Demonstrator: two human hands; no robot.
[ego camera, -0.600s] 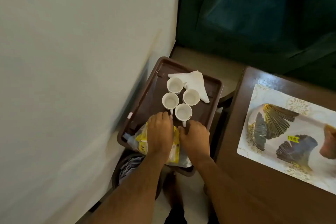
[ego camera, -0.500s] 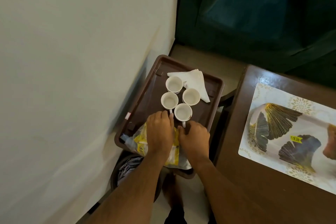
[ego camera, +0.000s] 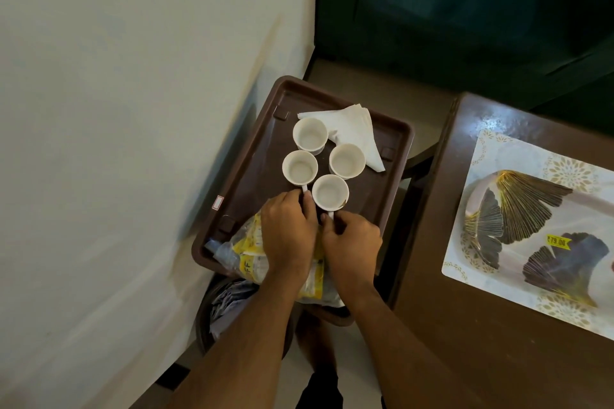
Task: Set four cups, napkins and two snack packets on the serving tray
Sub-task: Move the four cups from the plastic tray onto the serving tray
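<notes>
A brown serving tray [ego camera: 395, 139] carries four white cups in a cluster, the farthest cup [ego camera: 310, 135] beside folded white napkins [ego camera: 354, 129]. Yellow and clear snack packets [ego camera: 247, 247] lie at the tray's near end, partly under my hands. My left hand [ego camera: 288, 232] lies over the packets with its fingertips closed on the handle of the left cup [ego camera: 300, 168]. My right hand [ego camera: 352, 241] has its fingers pinched on the handle of the nearest cup [ego camera: 330, 192]. The fourth cup [ego camera: 347, 161] stands on the napkins' edge.
A pale wall [ego camera: 116, 109] runs close along the tray's left side. A dark wooden table [ego camera: 465, 325] with a leaf-patterned placemat [ego camera: 538, 226] stands to the right. A dark green sofa [ego camera: 465, 10] is behind. A dark bin [ego camera: 219, 305] sits below the tray.
Both hands stay at the tray's near end over the packets. My right hand's fingers have curled in tighter at the nearest cup's handle. The cups and napkins have not moved.
</notes>
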